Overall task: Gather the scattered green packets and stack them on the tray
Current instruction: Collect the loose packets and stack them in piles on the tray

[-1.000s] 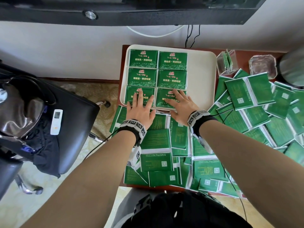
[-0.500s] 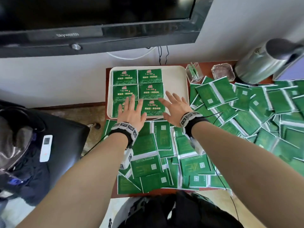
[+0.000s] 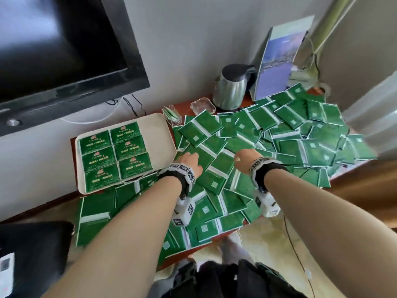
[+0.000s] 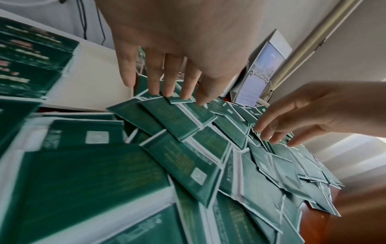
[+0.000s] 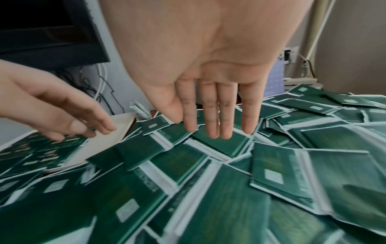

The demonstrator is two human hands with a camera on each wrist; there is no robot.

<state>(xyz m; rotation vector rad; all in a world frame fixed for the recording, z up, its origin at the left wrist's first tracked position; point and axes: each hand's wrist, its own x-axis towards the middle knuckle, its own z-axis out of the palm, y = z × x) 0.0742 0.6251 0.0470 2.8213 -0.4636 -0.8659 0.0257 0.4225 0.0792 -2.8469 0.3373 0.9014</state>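
A cream tray [image 3: 159, 134] at the table's left holds green packets [image 3: 113, 155] in neat rows, two across and three deep. Loose green packets [image 3: 279, 134] lie heaped over the rest of the table, right of and in front of the tray. My left hand [image 3: 189, 160] is just right of the tray's near corner, over the pile. Its fingers [image 4: 167, 82] are straight and point down at a packet's edge [image 4: 179, 100], holding nothing. My right hand [image 3: 243, 154] hovers further right over the heap with fingers [image 5: 208, 118] straight and together, also empty.
A steel kettle [image 3: 232, 87], a glass ashtray [image 3: 203, 107], a clear packet holder [image 3: 171, 115] and a standing brochure [image 3: 277, 61] line the back. A TV [image 3: 53, 50] hangs at the left. A black seat [image 3: 32, 254] is at lower left.
Both hands have left the nearest packets on the tray and moved right, over the loose pile. The head view has swung right.
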